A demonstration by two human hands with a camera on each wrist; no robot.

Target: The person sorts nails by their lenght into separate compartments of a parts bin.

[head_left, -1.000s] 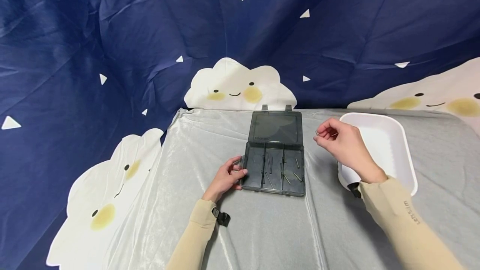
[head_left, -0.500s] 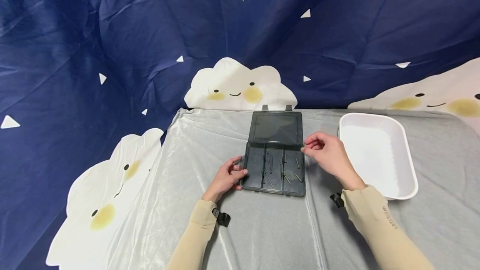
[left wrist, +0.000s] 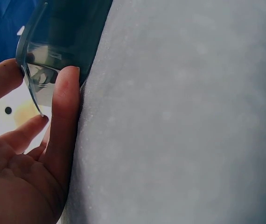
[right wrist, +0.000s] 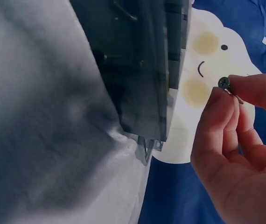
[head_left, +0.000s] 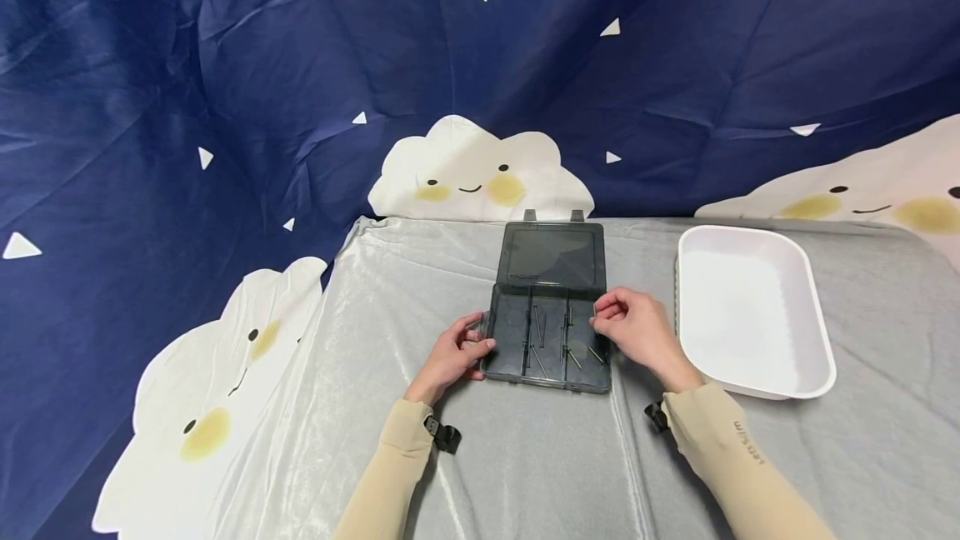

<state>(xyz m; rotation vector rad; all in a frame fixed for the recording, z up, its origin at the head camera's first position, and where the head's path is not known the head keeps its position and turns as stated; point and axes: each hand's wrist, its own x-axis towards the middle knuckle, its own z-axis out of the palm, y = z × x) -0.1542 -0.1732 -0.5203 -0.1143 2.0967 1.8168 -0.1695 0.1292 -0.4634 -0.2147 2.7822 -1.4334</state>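
Note:
A dark see-through compartment box lies with its lid folded back. Several screws rest in its middle and right compartments, while the left one has none in it. My left hand grips the box's left side; in the left wrist view the thumb lies along one edge with fingers on the other. Between thumb and fingers my right hand pinches a small screw, its cross-slotted head facing the right wrist camera. That hand is over the right compartment, at the box's right edge.
To the right of the box stands a white plastic tray. Grey velvety cloth covers the table. Behind hangs a dark blue curtain with white clouds and triangles.
My right hand has come left and down from beside the white tray to the box's right compartment, still pinching the screw. The left hand and box have stayed put.

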